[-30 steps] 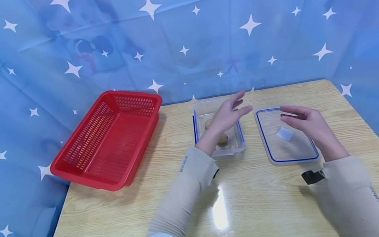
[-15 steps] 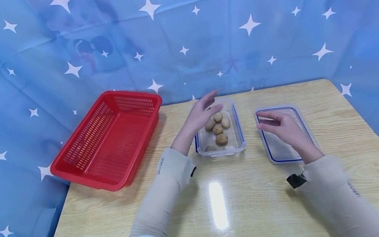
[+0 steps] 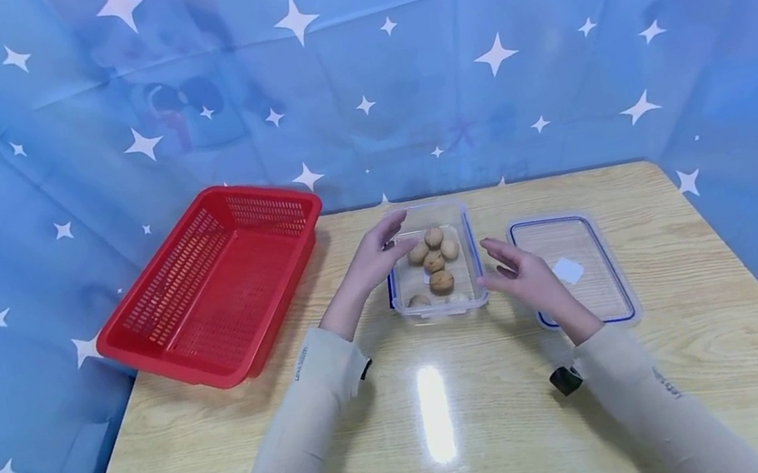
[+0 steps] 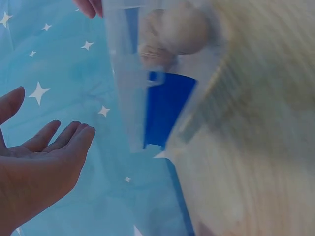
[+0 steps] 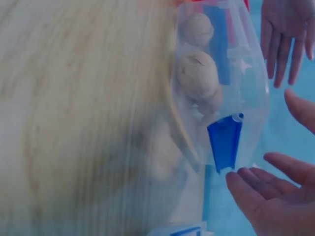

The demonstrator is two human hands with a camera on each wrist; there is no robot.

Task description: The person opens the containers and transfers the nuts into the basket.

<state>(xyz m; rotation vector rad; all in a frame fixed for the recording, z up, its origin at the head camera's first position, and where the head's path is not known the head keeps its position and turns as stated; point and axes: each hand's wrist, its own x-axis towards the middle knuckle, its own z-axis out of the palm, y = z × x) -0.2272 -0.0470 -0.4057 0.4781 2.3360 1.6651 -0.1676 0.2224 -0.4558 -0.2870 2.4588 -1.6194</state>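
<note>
A clear plastic food container [image 3: 446,307] with blue side clips stands near the back of the table, holding several walnuts [image 3: 441,282]. On its left side hovers my left hand [image 3: 372,261], fingers relaxed and reaching over the left rim, gripping nothing. My right hand [image 3: 523,277] is by the right wall, fingers spread and loosely bent; in the right wrist view its fingertips [image 5: 238,182] are close to a blue clip [image 5: 225,142], and I cannot tell whether they touch. The left wrist view has the left palm [image 4: 44,172] turned up, apart from the container.
The clear lid [image 3: 581,302] with a blue seal lies flat to the right, a small white square [image 3: 569,271] on it. A large red plastic basket [image 3: 212,283] stands at the left. Behind the wooden table [image 3: 520,431] hangs a blue star-patterned cloth [image 3: 349,64].
Both hands have moved left. The left hand went from above the container to its left side, uncovering the walnuts. The right hand went from over the lid to the container's right side.
</note>
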